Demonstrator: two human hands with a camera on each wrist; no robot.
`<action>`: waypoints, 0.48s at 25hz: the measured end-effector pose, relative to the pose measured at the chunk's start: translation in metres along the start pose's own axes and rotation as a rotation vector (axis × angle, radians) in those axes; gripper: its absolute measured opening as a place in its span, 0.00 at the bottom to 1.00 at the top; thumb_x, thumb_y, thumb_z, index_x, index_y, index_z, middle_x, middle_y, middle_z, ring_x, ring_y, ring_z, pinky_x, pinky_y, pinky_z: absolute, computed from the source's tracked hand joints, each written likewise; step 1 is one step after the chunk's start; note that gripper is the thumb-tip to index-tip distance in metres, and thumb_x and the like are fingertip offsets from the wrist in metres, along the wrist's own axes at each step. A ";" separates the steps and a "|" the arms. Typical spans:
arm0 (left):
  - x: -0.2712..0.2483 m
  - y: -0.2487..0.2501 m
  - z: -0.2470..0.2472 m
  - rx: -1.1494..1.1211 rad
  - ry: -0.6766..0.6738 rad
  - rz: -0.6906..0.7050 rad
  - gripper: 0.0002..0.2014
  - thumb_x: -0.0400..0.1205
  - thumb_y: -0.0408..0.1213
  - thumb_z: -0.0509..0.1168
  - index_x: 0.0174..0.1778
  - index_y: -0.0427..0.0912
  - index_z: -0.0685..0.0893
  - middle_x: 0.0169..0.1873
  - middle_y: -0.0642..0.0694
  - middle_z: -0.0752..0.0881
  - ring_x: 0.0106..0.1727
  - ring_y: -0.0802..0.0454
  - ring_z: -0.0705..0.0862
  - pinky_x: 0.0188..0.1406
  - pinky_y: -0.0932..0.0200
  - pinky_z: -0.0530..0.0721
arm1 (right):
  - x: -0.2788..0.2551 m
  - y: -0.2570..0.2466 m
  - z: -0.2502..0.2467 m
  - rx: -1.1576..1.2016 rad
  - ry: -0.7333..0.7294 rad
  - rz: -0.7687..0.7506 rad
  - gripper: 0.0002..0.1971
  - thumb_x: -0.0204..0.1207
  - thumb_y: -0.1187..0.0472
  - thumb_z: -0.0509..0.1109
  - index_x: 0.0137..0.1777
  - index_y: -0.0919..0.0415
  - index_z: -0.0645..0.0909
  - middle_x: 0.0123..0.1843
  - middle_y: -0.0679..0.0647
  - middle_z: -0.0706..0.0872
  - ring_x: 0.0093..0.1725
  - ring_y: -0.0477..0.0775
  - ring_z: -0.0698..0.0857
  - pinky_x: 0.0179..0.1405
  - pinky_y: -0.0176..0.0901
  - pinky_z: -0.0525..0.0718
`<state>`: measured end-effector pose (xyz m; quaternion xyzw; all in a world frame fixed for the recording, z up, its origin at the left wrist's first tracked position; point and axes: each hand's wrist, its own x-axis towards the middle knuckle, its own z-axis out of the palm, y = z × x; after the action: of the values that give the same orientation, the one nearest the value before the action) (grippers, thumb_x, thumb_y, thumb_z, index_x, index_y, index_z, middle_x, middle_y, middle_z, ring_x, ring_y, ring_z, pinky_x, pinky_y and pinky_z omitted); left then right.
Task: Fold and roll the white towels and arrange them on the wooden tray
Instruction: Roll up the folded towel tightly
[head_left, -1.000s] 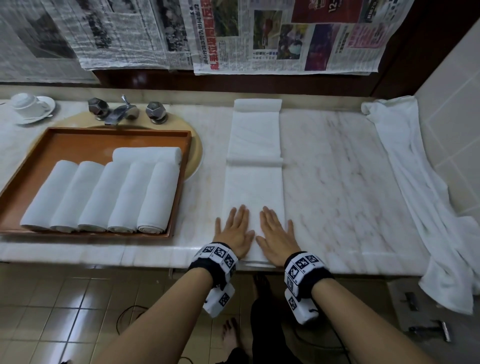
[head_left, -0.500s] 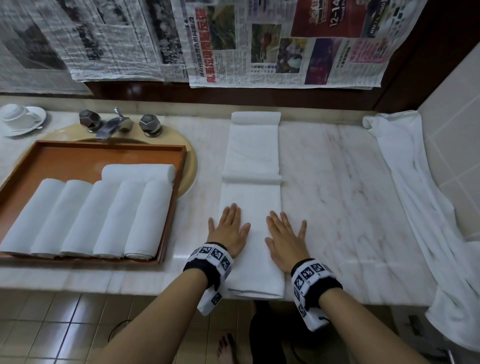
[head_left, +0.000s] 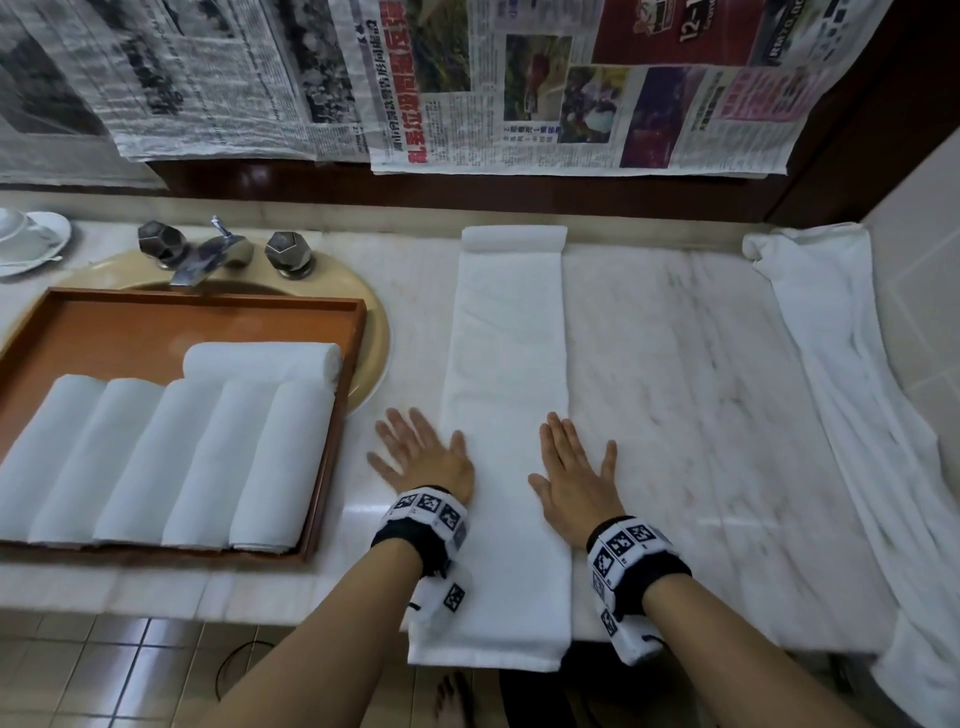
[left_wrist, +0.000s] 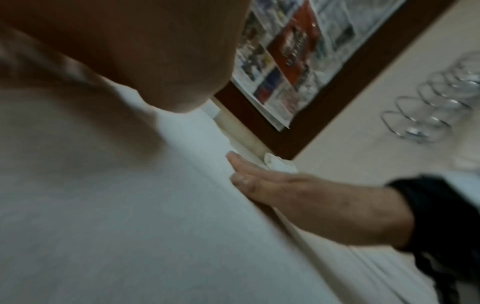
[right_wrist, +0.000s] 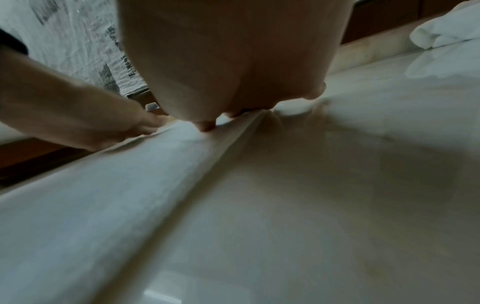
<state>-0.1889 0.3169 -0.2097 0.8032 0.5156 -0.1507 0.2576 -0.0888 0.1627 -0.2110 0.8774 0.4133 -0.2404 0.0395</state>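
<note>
A long white towel (head_left: 506, 364), folded into a narrow strip, lies lengthwise on the marble counter (head_left: 675, 389); its far end is rolled up and its near end hangs over the front edge. My left hand (head_left: 421, 457) lies flat with spread fingers at the strip's left edge, mostly on the marble. My right hand (head_left: 574, 470) lies flat across the right edge. Neither hand grips anything. The wooden tray (head_left: 208, 299) at the left holds several rolled white towels (head_left: 192, 457) side by side, with one more roll (head_left: 260, 358) crosswise behind them. In the left wrist view my right hand (left_wrist: 298, 195) rests beside the towel (left_wrist: 130, 205).
A loose crumpled white towel (head_left: 831, 364) runs along the counter's right side and hangs off the front. The tray sits over a beige sink (head_left: 376, 338) with a faucet (head_left: 208, 254). A cup and saucer (head_left: 26, 239) stand far left. Newspapers cover the wall behind.
Both hands have slid apart from the middle of the strip to its left and right edges. The crosswise ridge halfway along the towel is gone and the strip lies flat.
</note>
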 end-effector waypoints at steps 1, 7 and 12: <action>-0.002 0.009 0.000 -0.010 0.011 0.090 0.33 0.89 0.54 0.38 0.82 0.43 0.29 0.81 0.46 0.25 0.82 0.46 0.26 0.80 0.37 0.30 | 0.001 -0.001 -0.001 -0.002 -0.007 0.001 0.34 0.88 0.46 0.43 0.84 0.58 0.30 0.84 0.47 0.25 0.83 0.46 0.29 0.78 0.76 0.35; 0.020 0.011 -0.002 0.078 -0.019 0.391 0.30 0.90 0.49 0.39 0.85 0.47 0.34 0.83 0.51 0.30 0.83 0.50 0.30 0.81 0.38 0.32 | 0.002 0.000 -0.002 -0.040 -0.010 0.008 0.34 0.87 0.45 0.42 0.84 0.58 0.30 0.84 0.48 0.26 0.83 0.46 0.29 0.77 0.77 0.35; 0.017 0.014 -0.017 0.228 0.017 0.544 0.30 0.90 0.47 0.41 0.84 0.45 0.33 0.83 0.50 0.30 0.84 0.49 0.31 0.82 0.39 0.34 | 0.005 -0.006 -0.001 -0.014 0.005 0.037 0.34 0.88 0.45 0.43 0.84 0.59 0.30 0.84 0.49 0.25 0.83 0.47 0.29 0.76 0.79 0.35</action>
<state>-0.1694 0.3347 -0.2010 0.9369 0.2632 -0.1266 0.1922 -0.0898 0.1703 -0.2115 0.8852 0.3989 -0.2343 0.0489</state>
